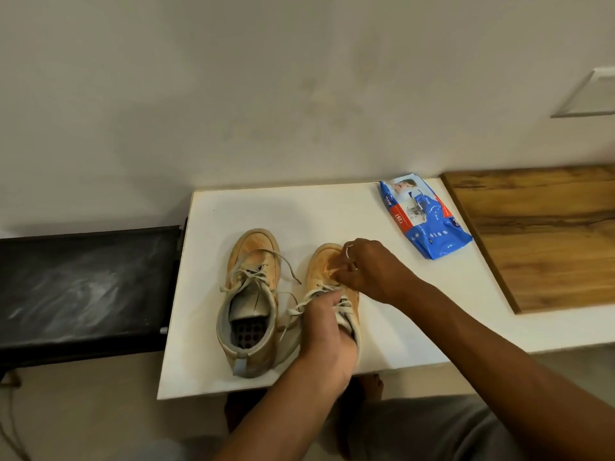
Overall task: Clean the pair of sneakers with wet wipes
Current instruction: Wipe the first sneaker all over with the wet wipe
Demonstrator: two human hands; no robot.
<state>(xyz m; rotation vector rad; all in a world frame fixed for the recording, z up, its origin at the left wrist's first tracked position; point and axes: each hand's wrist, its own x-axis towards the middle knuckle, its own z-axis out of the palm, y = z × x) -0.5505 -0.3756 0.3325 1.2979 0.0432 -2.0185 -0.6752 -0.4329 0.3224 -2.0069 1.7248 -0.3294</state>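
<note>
Two tan, stained sneakers stand side by side on a white board (266,207), toes pointing to the wall. The left sneaker (249,304) stands free with its laces loose. My left hand (324,331) grips the right sneaker (324,264) over its laces and collar. My right hand (366,264) rests on that shoe's toe area, fingers pinched on a small whitish piece that looks like a wipe; it is mostly hidden. A blue wet wipes pack (422,214) lies at the board's far right.
A wooden board (545,234) lies to the right of the white board. A black bench (83,287) stands to the left. A wall rises right behind. My bare feet (372,384) show under the board's front edge.
</note>
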